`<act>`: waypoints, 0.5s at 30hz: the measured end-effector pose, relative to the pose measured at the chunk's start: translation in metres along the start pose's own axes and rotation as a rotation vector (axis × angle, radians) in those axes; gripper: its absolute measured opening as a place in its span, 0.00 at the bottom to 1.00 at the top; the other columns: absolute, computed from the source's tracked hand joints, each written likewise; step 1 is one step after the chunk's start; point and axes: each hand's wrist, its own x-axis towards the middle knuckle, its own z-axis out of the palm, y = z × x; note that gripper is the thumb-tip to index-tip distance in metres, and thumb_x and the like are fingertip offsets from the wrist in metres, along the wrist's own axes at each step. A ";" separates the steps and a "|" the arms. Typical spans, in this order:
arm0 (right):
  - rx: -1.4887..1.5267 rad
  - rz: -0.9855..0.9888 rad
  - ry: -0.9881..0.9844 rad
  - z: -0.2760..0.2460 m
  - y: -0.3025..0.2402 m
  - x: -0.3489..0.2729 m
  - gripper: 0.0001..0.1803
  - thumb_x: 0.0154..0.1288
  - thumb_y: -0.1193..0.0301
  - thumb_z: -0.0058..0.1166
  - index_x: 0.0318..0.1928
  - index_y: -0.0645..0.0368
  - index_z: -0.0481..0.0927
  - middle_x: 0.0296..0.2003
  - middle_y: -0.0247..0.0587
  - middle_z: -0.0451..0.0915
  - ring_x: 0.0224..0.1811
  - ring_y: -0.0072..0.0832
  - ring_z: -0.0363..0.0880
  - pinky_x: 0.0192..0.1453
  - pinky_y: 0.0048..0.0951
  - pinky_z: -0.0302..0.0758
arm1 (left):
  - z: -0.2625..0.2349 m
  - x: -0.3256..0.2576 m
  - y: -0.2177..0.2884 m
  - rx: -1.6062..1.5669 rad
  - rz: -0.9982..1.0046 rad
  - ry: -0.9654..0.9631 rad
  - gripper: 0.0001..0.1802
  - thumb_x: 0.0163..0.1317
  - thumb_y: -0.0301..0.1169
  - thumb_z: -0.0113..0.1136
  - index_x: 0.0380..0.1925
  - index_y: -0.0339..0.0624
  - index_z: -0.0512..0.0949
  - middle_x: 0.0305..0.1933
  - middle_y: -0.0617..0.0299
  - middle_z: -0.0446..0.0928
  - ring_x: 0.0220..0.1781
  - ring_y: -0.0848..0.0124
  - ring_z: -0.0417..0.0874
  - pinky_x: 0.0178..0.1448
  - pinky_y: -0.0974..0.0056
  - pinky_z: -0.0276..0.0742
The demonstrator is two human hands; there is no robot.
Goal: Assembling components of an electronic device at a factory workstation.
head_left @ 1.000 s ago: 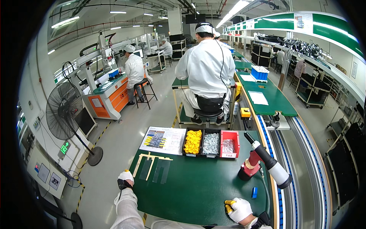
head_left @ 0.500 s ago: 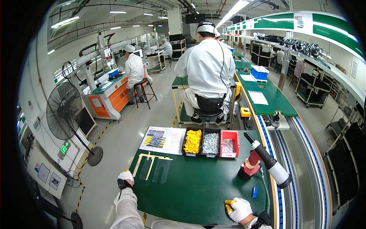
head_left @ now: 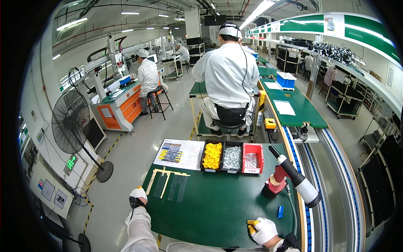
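Observation:
My left hand (head_left: 138, 194), in a white glove with a bit of yellow at the fingers, rests at the left edge of the green table (head_left: 218, 201). Most of its fingers are hidden behind the back of the hand. Low on the right, my right hand (head_left: 265, 232) lies on the tabletop, its yellow-covered fingertips pointing left and slightly apart. I see nothing held in it. Just beyond that hand is a small blue block-like piece (head_left: 280, 211). A red and black tool with a white end (head_left: 299, 180) stands farther back on the right.
Along the far edge are a printed sheet (head_left: 179, 153), a bin of yellow parts (head_left: 212, 156), a bin of metal screw-like parts (head_left: 232, 157) and a red bin (head_left: 253, 158). A conveyor (head_left: 319, 185) runs along the right. A co-worker (head_left: 228, 71) sits ahead.
My hands and the things on the table stay in place. The co-worker ahead has shifted very slightly.

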 end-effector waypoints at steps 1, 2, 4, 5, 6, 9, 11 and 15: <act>-0.001 0.000 0.000 0.000 0.000 0.000 0.07 0.63 0.67 0.70 0.42 0.49 0.91 0.29 0.39 0.81 0.33 0.43 0.84 0.38 0.45 0.80 | 0.001 0.000 0.000 -0.001 0.001 0.000 0.16 0.74 0.35 0.54 0.43 0.42 0.90 0.46 0.50 0.91 0.49 0.51 0.94 0.51 0.50 0.90; -0.002 0.001 -0.001 -0.001 0.000 0.000 0.07 0.63 0.67 0.70 0.42 0.49 0.91 0.29 0.39 0.81 0.33 0.43 0.84 0.38 0.45 0.80 | 0.002 0.001 0.001 0.004 0.007 0.003 0.16 0.74 0.35 0.54 0.43 0.43 0.90 0.46 0.50 0.91 0.49 0.51 0.94 0.51 0.50 0.90; -0.003 0.000 -0.002 -0.001 0.000 0.000 0.07 0.63 0.67 0.70 0.42 0.49 0.91 0.30 0.39 0.81 0.33 0.43 0.84 0.38 0.45 0.80 | 0.004 0.001 0.000 0.008 0.011 0.007 0.16 0.74 0.35 0.54 0.42 0.43 0.90 0.45 0.50 0.91 0.48 0.52 0.94 0.50 0.50 0.90; 0.007 -0.001 0.007 -0.001 0.000 0.000 0.07 0.63 0.67 0.70 0.42 0.49 0.91 0.30 0.39 0.81 0.33 0.43 0.84 0.38 0.45 0.80 | 0.006 0.002 0.000 0.008 0.017 0.009 0.16 0.74 0.35 0.54 0.42 0.43 0.90 0.45 0.51 0.91 0.48 0.52 0.94 0.50 0.49 0.90; 0.018 -0.004 0.015 -0.001 -0.001 0.000 0.07 0.63 0.67 0.70 0.42 0.49 0.91 0.30 0.39 0.81 0.33 0.43 0.84 0.38 0.45 0.80 | 0.007 0.003 -0.002 0.008 0.021 0.011 0.15 0.74 0.35 0.54 0.41 0.43 0.90 0.45 0.51 0.91 0.48 0.52 0.94 0.50 0.49 0.90; 0.017 -0.005 0.014 -0.001 -0.001 0.000 0.07 0.63 0.67 0.70 0.42 0.49 0.91 0.29 0.39 0.81 0.33 0.43 0.83 0.38 0.45 0.80 | 0.012 0.005 -0.003 0.017 -0.008 0.006 0.19 0.77 0.39 0.51 0.41 0.44 0.91 0.45 0.53 0.91 0.48 0.54 0.94 0.50 0.51 0.90; 0.011 -0.008 0.015 -0.001 0.000 0.000 0.07 0.63 0.67 0.70 0.42 0.49 0.91 0.29 0.39 0.81 0.33 0.43 0.83 0.38 0.45 0.80 | 0.014 0.006 -0.001 0.000 -0.011 0.014 0.18 0.76 0.38 0.52 0.41 0.44 0.91 0.44 0.52 0.91 0.48 0.53 0.94 0.50 0.50 0.90; 0.007 -0.009 0.000 -0.001 -0.001 0.001 0.07 0.63 0.67 0.70 0.42 0.49 0.92 0.29 0.40 0.80 0.32 0.43 0.83 0.38 0.45 0.80 | 0.017 0.008 -0.006 0.000 -0.015 0.022 0.17 0.75 0.37 0.53 0.41 0.44 0.90 0.44 0.51 0.91 0.48 0.52 0.94 0.50 0.50 0.90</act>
